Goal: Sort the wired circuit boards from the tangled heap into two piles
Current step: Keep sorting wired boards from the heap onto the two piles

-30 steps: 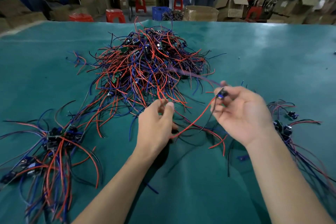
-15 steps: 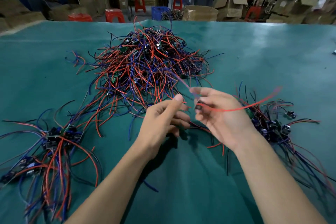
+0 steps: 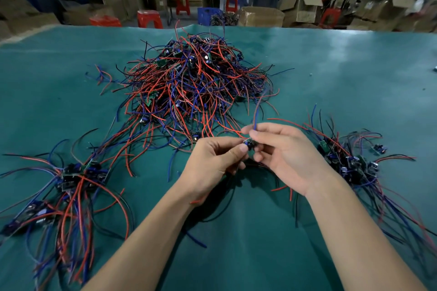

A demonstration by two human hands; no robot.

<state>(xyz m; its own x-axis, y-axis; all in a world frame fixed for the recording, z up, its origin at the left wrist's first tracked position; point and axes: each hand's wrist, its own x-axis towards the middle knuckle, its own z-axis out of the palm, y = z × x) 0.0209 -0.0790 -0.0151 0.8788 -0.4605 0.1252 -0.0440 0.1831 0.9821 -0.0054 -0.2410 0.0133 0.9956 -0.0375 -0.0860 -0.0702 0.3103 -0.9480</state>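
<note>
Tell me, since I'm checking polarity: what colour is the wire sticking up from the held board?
Blue wire, seen in the head view.

A small wired circuit board [image 3: 249, 143] was held above the green table. A tangled heap [image 3: 189, 85] of red, blue and black wires lay beyond it. A left pile [image 3: 71, 179] and a right pile [image 3: 350, 163] were laid at either side.

Beyond the green table [image 3: 343, 82] stand open cardboard boxes [image 3: 300, 8], red stools [image 3: 149, 19] and a blue crate [image 3: 209, 14].
</note>
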